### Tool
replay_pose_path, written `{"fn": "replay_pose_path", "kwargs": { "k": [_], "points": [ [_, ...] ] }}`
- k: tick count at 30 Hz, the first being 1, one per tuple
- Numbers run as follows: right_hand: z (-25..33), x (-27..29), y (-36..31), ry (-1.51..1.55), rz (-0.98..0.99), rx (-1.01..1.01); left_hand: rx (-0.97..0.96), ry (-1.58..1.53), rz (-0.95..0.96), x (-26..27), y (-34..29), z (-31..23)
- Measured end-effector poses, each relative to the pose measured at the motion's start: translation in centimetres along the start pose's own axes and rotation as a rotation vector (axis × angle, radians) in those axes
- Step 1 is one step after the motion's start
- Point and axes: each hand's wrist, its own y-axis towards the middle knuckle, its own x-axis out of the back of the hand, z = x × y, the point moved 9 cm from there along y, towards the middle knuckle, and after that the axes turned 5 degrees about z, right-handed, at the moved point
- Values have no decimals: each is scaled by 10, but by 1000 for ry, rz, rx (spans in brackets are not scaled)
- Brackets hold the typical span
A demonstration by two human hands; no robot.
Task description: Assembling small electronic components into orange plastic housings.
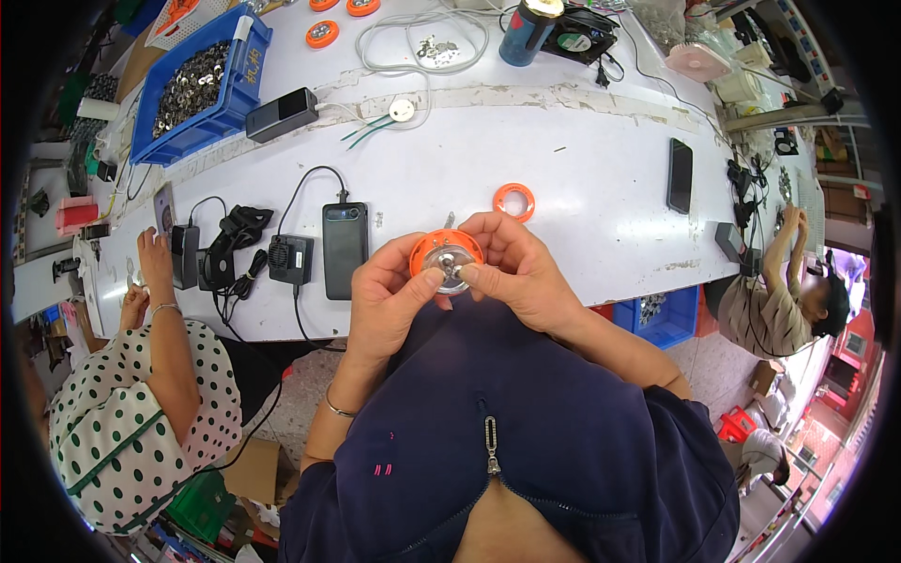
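Both hands hold a round orange case (pixel 447 242) with a clear and metallic inner part, just above the table's near edge. My left hand (pixel 387 293) grips its left side, the thumb pressed on the clear part. From the right, my right hand (pixel 522 272) closes round the rim, its thumb near the centre. Small metal parts show between the thumbs, too small to name. Just beyond my right hand, an orange ring (pixel 513 202) lies on the white table (pixel 601 253). Left of my left hand is a black power bank (pixel 345 251) with a cable plugged in.
A blue bin (pixel 251 70) of small metal parts stands far left beside a black box-shaped device (pixel 282 114). Several orange round cases (pixel 321 35) lie at the back. A phone (pixel 679 176) rests at right. Co-workers sit on both sides; black adapters (pixel 291 258) and cables lie left.
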Motion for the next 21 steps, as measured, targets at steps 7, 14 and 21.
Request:
{"fn": "replay_pose_path", "kwargs": {
  "k": [7, 14, 21],
  "points": [
    [-2, 0, 1, 16, -7, 7, 4, -45, 27, -3, 3, -1],
    [-3, 0, 1, 15, -16, 42, 18, -56, 0, -1, 2, 2],
    [-4, 3, 2, 9, -44, 14, 34, -43, 17, -1, 3, 6]
  ]
}}
